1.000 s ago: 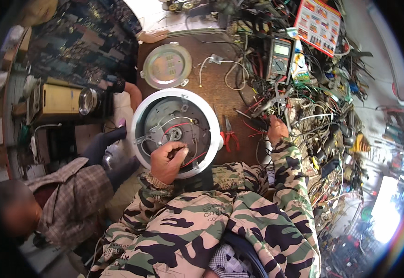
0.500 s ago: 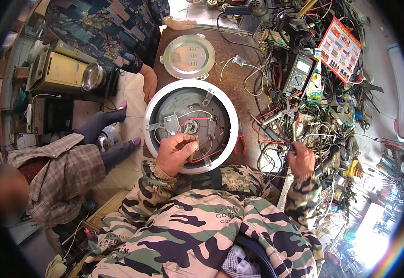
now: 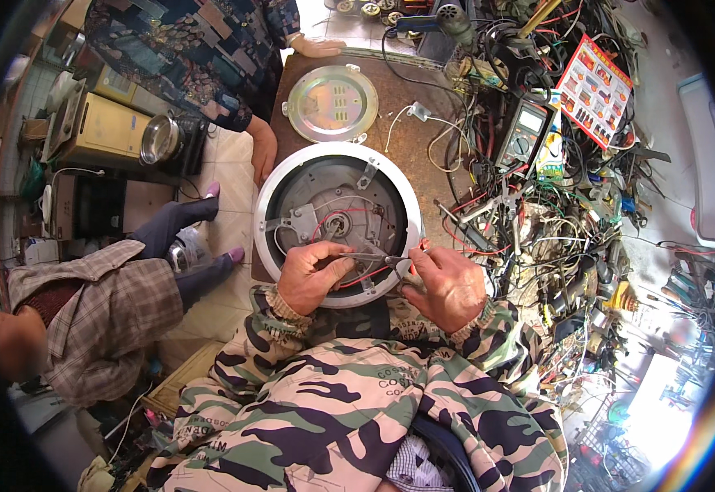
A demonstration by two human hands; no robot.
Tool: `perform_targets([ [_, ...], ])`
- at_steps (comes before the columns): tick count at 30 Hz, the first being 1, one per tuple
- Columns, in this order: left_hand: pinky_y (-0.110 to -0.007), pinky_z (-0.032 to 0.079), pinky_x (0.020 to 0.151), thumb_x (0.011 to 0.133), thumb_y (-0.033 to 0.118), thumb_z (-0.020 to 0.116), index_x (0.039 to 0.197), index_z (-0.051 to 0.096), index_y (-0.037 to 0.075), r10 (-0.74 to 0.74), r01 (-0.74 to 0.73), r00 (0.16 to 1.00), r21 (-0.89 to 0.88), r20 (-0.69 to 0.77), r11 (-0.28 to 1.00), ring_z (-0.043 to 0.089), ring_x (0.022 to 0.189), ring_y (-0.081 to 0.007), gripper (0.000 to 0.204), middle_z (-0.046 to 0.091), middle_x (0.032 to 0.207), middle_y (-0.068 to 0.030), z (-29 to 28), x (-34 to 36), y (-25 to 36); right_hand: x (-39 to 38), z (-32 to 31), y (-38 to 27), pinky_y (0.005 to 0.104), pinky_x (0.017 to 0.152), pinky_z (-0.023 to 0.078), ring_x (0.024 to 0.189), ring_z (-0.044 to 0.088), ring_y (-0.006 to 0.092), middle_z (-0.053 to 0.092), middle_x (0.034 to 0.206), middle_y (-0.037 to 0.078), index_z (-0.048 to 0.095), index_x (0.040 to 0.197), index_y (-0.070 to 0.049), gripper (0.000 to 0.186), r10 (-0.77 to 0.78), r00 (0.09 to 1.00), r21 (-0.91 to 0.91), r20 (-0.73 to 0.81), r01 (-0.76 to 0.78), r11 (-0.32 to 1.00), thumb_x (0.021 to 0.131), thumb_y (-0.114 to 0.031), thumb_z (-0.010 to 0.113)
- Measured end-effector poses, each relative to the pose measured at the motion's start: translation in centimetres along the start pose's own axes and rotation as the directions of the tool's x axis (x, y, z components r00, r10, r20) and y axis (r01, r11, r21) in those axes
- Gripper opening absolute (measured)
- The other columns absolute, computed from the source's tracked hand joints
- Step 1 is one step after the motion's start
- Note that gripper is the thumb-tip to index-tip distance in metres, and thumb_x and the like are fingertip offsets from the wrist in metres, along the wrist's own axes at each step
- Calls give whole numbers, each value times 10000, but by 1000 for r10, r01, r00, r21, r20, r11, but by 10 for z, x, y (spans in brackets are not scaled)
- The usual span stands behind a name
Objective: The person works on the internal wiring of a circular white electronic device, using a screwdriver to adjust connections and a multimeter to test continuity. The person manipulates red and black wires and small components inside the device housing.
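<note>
My left hand (image 3: 310, 279) is closed in a pinch on a thin wire end, over the lower part of a round white-rimmed metal housing (image 3: 264, 195) with red and white wires (image 3: 329, 215) inside. My right hand (image 3: 447, 287) grips a plier-like tool (image 3: 380, 259), its jaws pointing left, close to my left fingertips. A round metal plate (image 3: 333, 102) with slots lies above the housing on the wooden bench (image 3: 431, 180).
Tangled cables, tools and a multimeter (image 3: 525, 135) crowd the right. A person's hand (image 3: 265, 152) rests by the bench's left edge, another at its back. A person in plaid (image 3: 103, 320) is at lower left, near a steel pot (image 3: 159, 143).
My right hand has come from the cluttered right side to the housing with a tool in it, beside my left hand. My left hand stays over the housing.
</note>
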State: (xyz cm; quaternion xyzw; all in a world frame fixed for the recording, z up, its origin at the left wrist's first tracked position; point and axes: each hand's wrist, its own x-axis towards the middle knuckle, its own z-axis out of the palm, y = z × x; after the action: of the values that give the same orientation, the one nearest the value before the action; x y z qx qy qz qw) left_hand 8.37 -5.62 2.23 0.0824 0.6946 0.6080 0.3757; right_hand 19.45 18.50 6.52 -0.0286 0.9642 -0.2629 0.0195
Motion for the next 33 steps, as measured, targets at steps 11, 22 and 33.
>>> perform_targets([
  [11,-250,540,756,944,85,731,1109,750,-61,28,-29,1000,68,13,997,653,830,-84,221,765,914,-69,2,0,9,4,3,-6,451,723,549,853,657,339,620,907,138,654,1198,-3,500,-44,998,-85,-43,40,996,729,-111,792],
  [22,-239,494,660,953,145,771,1071,755,-42,85,-86,996,44,16,995,605,755,-63,222,728,849,-20,1,1,1,1,10,-4,451,657,537,781,656,323,601,825,112,679,1136,-21,405,-59,997,-80,-49,55,995,752,-127,748],
  [33,-254,538,752,929,82,768,1059,757,-61,66,-67,997,39,36,997,653,840,-83,194,768,928,-57,-3,0,3,1,14,2,450,632,538,753,668,349,618,841,133,672,1126,-27,370,-64,998,-48,-29,62,997,774,-92,769],
])
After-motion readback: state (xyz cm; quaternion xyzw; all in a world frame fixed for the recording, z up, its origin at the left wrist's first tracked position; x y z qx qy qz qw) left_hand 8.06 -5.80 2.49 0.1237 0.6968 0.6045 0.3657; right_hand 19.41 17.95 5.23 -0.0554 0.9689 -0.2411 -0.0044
